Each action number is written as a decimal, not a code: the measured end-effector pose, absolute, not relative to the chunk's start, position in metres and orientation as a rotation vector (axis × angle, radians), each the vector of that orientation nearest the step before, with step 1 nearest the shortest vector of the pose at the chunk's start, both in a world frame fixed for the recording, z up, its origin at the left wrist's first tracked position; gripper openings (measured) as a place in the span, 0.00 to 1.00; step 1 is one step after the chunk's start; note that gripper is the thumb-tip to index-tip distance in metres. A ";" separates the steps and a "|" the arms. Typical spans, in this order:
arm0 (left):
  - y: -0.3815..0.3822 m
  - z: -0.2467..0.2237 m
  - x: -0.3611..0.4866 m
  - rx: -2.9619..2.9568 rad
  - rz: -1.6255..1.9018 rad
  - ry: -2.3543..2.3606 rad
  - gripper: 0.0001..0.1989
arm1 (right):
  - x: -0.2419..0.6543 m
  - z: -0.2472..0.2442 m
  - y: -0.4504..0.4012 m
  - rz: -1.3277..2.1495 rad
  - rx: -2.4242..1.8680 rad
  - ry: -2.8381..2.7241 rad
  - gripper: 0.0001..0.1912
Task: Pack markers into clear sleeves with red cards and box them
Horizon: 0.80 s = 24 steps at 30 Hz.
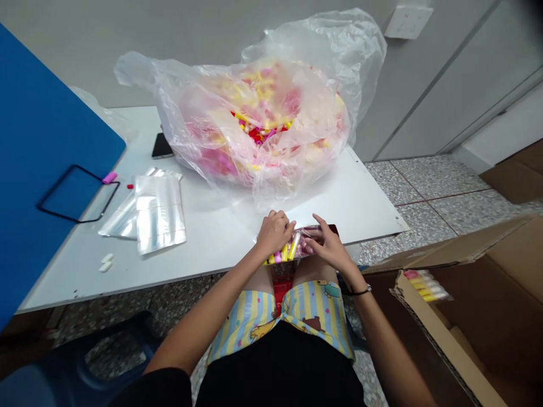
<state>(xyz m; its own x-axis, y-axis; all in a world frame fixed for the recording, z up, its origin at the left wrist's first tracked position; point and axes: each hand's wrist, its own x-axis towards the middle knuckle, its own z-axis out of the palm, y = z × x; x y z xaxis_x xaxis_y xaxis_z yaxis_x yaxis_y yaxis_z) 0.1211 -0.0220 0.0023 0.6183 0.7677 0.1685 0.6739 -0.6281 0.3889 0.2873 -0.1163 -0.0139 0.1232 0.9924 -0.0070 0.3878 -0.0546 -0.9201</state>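
A clear plastic packet (293,246) of small yellow, pink and white tubes lies at the table's front edge, just above my lap. A dark corner (334,229) of something shows at its right end. My left hand (275,233) is curled over the packet's left part, fingers bent and pressed onto the tubes. At the right end, my right hand (330,247) has its thumb and forefinger spread apart, the thumb touching the wrap. The hands hide part of the packet. Flat clear bags (160,213) lie to the left on the table.
A big plastic sack (263,135) of coloured tubes fills the table's back. A phone (162,146), white pieces (106,262) and a black wire loop (78,195) are left, beside a blue panel (46,147). An open carton (462,333) holding a tube packet (426,285) stands right.
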 end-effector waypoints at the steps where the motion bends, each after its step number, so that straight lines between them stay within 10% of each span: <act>1: -0.021 0.002 0.120 2.544 0.458 1.175 0.19 | 0.288 -0.015 -0.116 0.919 -1.563 -1.381 0.37; 24: -0.027 0.004 0.101 2.819 0.450 0.637 0.16 | 0.289 -0.030 -0.113 0.947 -1.405 -1.294 0.28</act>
<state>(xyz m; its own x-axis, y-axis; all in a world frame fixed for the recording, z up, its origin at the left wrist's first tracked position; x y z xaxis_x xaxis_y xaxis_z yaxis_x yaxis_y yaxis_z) 0.1007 -0.0272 0.0038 0.8595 0.4480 0.2461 0.3819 -0.8828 0.2734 0.2890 -0.1125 -0.0303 0.1332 0.9889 0.0653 0.2373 0.0321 -0.9709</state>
